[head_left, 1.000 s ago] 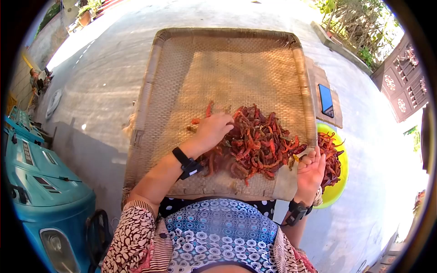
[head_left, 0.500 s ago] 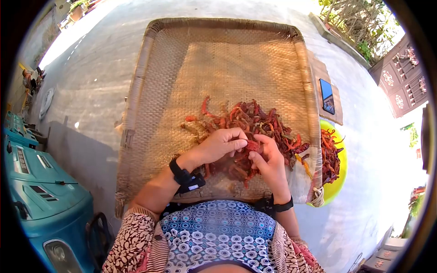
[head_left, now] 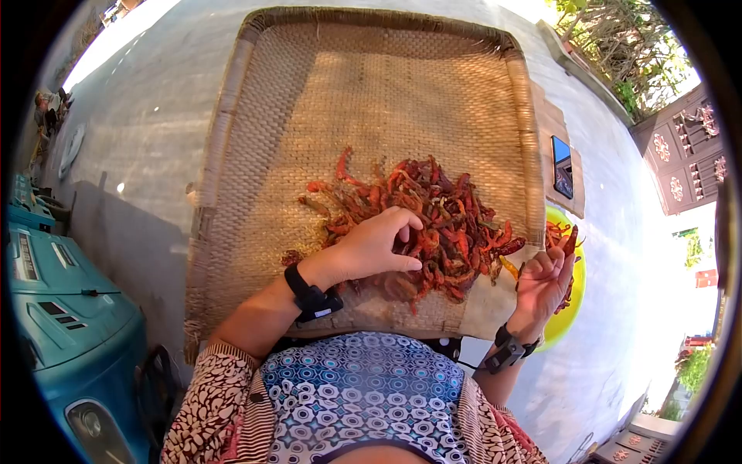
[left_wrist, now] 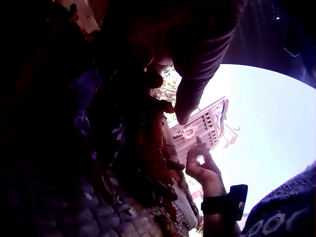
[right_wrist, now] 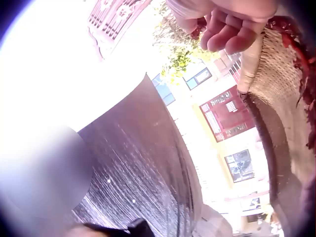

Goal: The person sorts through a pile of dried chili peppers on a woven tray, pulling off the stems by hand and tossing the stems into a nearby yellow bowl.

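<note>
A heap of dried red chilies (head_left: 456,224) lies on the near half of a big woven tray (head_left: 417,93). At the heap's left side is my left hand (head_left: 371,246), its fingers bent over the chilies and its thumb apart from them. My right hand (head_left: 539,288) is turned palm up by the tray's right rim, beside a yellow-green bowl (head_left: 568,329). It pinches a dark red chili (head_left: 570,241); in the right wrist view a bit of red shows between its thumb and curled fingers. The left wrist view is mostly dark.
More red chilies (head_left: 558,230) fill the bowl. A phone (head_left: 563,166) lies on a board (head_left: 545,116) along the tray's right side. A teal vehicle (head_left: 69,309) stands at the left on the concrete ground. One yellow chili (head_left: 509,267) lies near the right rim.
Both hands met over the heap half a second ago, around a red chili. Since then my right hand has moved right to the bowl, and my left stays over the heap.
</note>
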Motion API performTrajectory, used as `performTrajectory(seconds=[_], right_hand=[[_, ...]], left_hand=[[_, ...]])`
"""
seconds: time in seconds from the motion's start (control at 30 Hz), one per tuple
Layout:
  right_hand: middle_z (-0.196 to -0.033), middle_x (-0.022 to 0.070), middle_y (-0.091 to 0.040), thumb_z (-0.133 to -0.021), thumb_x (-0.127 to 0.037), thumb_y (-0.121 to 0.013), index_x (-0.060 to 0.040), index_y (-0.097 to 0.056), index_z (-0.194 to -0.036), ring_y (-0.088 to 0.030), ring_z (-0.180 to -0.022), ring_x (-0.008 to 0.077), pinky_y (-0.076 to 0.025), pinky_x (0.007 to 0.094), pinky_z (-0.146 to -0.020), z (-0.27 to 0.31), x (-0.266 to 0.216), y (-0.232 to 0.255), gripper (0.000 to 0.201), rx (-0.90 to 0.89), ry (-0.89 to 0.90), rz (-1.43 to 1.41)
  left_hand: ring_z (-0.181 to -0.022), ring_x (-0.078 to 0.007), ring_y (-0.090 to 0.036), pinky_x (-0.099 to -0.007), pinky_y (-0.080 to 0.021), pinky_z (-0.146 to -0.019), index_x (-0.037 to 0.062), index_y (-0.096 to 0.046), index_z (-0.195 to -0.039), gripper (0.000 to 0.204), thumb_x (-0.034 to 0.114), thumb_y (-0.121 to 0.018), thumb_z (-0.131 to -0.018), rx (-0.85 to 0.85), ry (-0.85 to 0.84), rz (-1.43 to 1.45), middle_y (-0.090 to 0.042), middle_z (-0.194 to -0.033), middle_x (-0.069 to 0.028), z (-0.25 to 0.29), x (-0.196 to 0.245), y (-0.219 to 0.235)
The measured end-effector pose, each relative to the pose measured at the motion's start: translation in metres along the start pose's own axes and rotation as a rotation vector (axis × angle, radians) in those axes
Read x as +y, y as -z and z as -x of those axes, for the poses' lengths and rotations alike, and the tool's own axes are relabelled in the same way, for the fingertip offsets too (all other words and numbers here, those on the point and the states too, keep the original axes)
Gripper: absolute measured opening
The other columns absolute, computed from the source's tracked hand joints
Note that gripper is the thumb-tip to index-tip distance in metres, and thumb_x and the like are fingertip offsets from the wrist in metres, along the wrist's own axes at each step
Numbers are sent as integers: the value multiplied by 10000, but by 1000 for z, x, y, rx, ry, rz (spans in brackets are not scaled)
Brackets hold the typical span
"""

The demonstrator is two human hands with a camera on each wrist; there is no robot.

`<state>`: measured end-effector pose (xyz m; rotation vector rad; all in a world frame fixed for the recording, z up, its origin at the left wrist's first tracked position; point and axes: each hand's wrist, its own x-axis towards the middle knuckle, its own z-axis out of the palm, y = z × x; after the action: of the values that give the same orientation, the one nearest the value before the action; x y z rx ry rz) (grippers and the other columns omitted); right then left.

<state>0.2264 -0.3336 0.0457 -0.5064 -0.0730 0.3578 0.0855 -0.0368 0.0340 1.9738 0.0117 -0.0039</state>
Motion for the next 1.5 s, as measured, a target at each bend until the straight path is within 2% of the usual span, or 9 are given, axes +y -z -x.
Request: performTrajectory(seconds=[0.07,0.3,0.53,0.7,0.9,1.1,1.27,1.37,1.5], right_hand=[[-956,37,-608,-982,-291,-526,-12,-508,-1264,-489,-731,126,-432,276,-624,-2,-8,-1,397,78,-38,-219],[-847,12,-592,-955,-182,-569,-28,-541,-1201,-511,-665,77,-433,229,-583,19,70,-51,291,-137,-154,989],[-739,-19,-562,-924,-137,-621,-29,-552,-1164,-486,-597,28,-404,179,-530,21,109,-70,272,-268,-301,1240],[-727,-16,-559,-949,-157,-588,-38,-580,-1087,-491,-579,40,-407,185,-525,22,109,-59,182,-268,-368,1115],[-714,-5,-553,-965,-208,-571,-45,-576,-1039,-503,-594,59,-408,201,-526,22,100,-61,179,-146,-314,1035],[-758,-6,-542,-984,-265,-529,-69,-561,-1107,-475,-641,94,-430,240,-614,9,47,-44,234,23,22,530],[-835,6,-548,-991,-323,-496,-70,-521,-1277,-481,-700,115,-435,284,-661,3,5,-10,382,55,-75,-120],[-862,16,-553,-1000,-334,-471,-56,-511,-1279,-485,-700,127,-435,295,-658,15,38,-13,396,120,-50,276],[-779,0,-554,-958,-186,-564,-52,-511,-1277,-480,-633,79,-405,217,-600,28,82,-56,349,-200,-171,1127]], left_hand=[[-739,-152,-547,-300,-460,-653,69,-543,-1119,417,242,-747,-799,48,4,-132,-511,-905,-45,-1,3,-10],[-771,-203,-556,-317,-459,-678,83,-606,-992,201,216,-677,-859,152,37,-81,-521,-851,-64,-5,-3,-19],[-791,-179,-550,-291,-443,-702,49,-633,-971,140,178,-609,-923,229,-157,75,-544,-858,-63,-2,-6,-15],[-693,-105,-538,-241,-438,-622,44,-625,-971,167,199,-564,-962,-35,42,457,-541,-851,-21,1,-2,-6],[-650,-67,-507,-222,-429,-584,55,-592,-964,184,238,-603,-943,99,72,516,-538,-819,-1,3,7,-10],[-732,-218,-589,-343,-470,-617,122,-571,-975,308,340,-715,-812,32,-85,-383,-515,-930,-48,11,3,-5],[-765,-258,-599,-373,-477,-655,104,-589,-929,226,300,-661,-844,69,-71,-308,-508,-916,-68,10,-7,-10],[-746,-247,-588,-355,-469,-651,84,-610,-899,179,251,-656,-853,166,-81,-192,-529,-874,-69,10,-2,-3],[-724,-181,-567,-317,-456,-645,54,-620,-898,112,163,-641,-890,215,-188,-120,-560,-847,-48,7,-3,4]])
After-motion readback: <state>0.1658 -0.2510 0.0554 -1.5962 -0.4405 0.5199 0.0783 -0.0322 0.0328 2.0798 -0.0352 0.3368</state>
